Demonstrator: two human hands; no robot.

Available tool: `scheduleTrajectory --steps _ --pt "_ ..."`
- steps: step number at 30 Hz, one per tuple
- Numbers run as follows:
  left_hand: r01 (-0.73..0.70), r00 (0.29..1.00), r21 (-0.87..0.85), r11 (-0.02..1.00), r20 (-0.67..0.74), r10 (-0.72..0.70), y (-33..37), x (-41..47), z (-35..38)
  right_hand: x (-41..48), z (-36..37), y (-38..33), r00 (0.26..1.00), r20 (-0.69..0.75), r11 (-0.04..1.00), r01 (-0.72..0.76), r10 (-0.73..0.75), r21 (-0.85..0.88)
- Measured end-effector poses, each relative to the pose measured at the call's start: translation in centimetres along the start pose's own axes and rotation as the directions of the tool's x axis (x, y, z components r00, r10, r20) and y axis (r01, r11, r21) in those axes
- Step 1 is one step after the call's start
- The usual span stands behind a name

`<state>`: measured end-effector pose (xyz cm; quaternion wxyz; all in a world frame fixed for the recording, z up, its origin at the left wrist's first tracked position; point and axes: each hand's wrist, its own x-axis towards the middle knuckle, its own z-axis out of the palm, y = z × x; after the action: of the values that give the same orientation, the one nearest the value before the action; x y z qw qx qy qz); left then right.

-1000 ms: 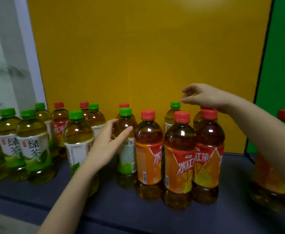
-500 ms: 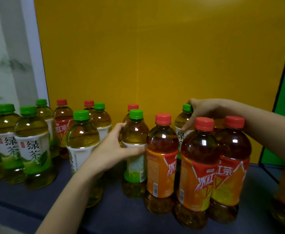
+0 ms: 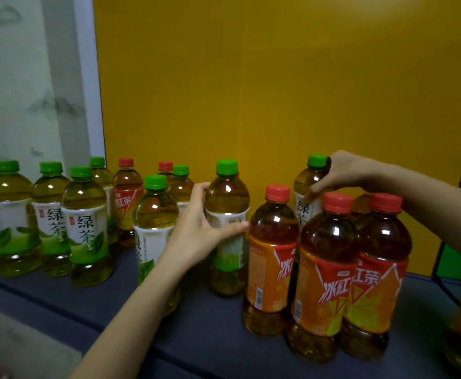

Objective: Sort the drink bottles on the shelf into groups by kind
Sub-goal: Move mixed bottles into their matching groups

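While left hand (image 3: 196,236) holds middle green bottle (image 3: 227,199), right hand (image 3: 345,173) holds rear bottle (image 3: 306,180).

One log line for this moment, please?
left hand: grips middle green tea bottle | right hand: grips rear green tea bottle | iced red tea bottles: clustered front right

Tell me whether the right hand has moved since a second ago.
Yes. Against the front red tea bottles, the right hand has come down from above their caps and shifted left, onto the rear green-capped bottle, which it grips near the neck.
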<state>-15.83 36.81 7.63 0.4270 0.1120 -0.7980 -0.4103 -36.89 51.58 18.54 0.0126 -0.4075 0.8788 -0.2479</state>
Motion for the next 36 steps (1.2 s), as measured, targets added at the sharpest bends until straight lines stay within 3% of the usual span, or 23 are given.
scheduleTrajectory --steps 5,9,14,18,22,26,36 --pt "-0.128 0.983 0.077 0.989 -0.123 0.137 3.0 0.8 -1.0 -1.3 -2.6 -1.4 0.974 -0.171 0.953 0.189 -0.151 0.235" --pt "-0.194 0.956 0.104 0.975 -0.202 0.212 6.1 1.3 -2.2 -3.6 -4.3 -3.5 0.888 -0.351 0.839 0.418 -0.296 0.35" --pt "-0.245 0.919 0.067 0.967 -0.303 0.254 9.4 0.9 -4.7 -5.8 -5.9 -6.1 0.724 -0.557 0.714 0.633 -0.408 0.3" --pt "-0.282 0.893 0.091 0.955 -0.338 0.296 11.0 -0.4 -7.1 -8.0 -6.4 -8.3 0.602 -0.632 0.616 0.751 -0.488 0.239" --pt "-0.249 0.882 0.114 0.962 -0.384 0.274 11.6 -2.9 -10.1 -9.7 -5.7 -10.5 0.547 -0.647 0.555 0.802 -0.531 0.221" --pt "-0.196 0.862 0.154 0.968 -0.443 0.245 10.8 -5.4 -13.8 -11.0 -3.9 -12.9 0.576 -0.618 0.524 0.8 -0.535 0.292" --pt "-0.034 0.869 0.159 0.987 -0.483 0.108 4.8 -9.9 -25.1 -12.0 4.0 -20.5 0.746 -0.487 0.559 0.665 -0.455 0.495"
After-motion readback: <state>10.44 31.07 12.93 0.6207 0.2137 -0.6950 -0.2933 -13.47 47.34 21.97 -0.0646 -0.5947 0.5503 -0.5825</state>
